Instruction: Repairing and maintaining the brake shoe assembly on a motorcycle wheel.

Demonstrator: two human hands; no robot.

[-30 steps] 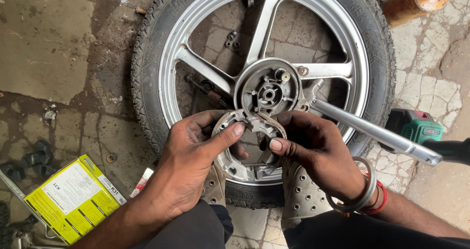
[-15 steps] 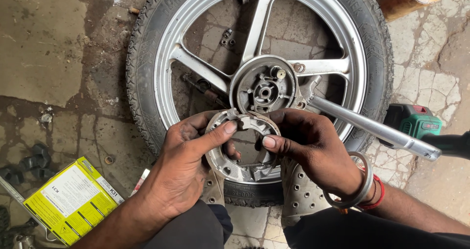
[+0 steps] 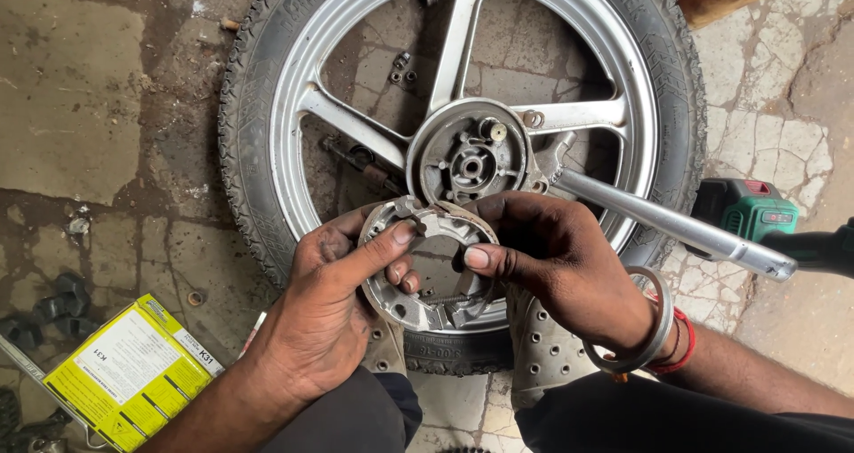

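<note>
Over the last second the brake shoe set (image 3: pixel 433 266) has barely moved; it stays over the wheel's (image 3: pixel 463 159) near edge on the floor. The left hand (image 3: pixel 342 302) and right hand (image 3: pixel 551 257) keep clasping it, thumbs pressing, so fitting continues.

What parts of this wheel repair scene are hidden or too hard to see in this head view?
- Brake shoe assembly: its side edges are covered by the left hand and right hand.
- Wheel: its top is cut off by the frame edge, and its bottom rim sits behind the hands.
- Green power tool: its right end runs off the frame.
- Yellow box: its print is too small to judge.
- Small bolts between the spokes: too small to identify.
</note>
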